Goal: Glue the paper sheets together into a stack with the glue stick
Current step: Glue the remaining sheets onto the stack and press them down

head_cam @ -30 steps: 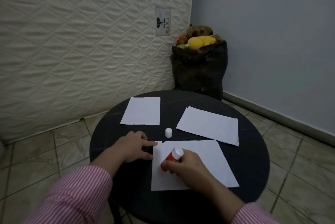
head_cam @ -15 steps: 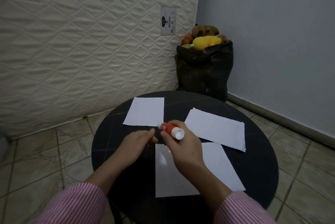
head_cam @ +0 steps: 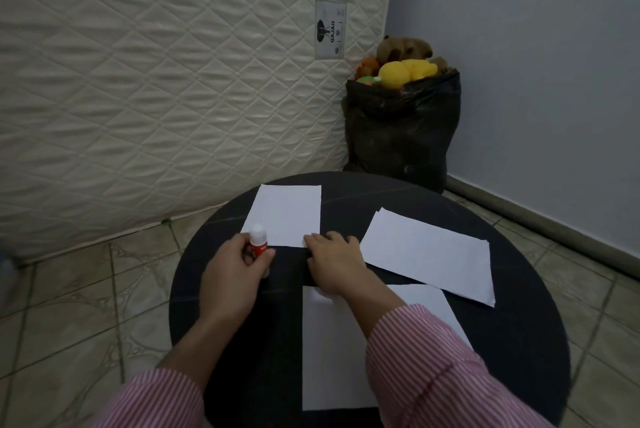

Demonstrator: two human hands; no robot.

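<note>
Left hand (head_cam: pixel 231 277): grips capped glue stick (head_cam: pixel 259 243) upright, parked aside.
Right hand (head_cam: pixel 331 259): fingers flat on far sheet (head_cam: pixel 289 214) edge, likely to drag it onto near sheet (head_cam: pixel 337 351).

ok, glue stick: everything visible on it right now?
The glue stick is a small tube with a red body bearing a white label and a white cap on top. It looks like plastic. It stands about upright at the table's left side, just before the far-left paper sheet. The left hand grips its lower body, hiding the base. The cap is on.
</note>
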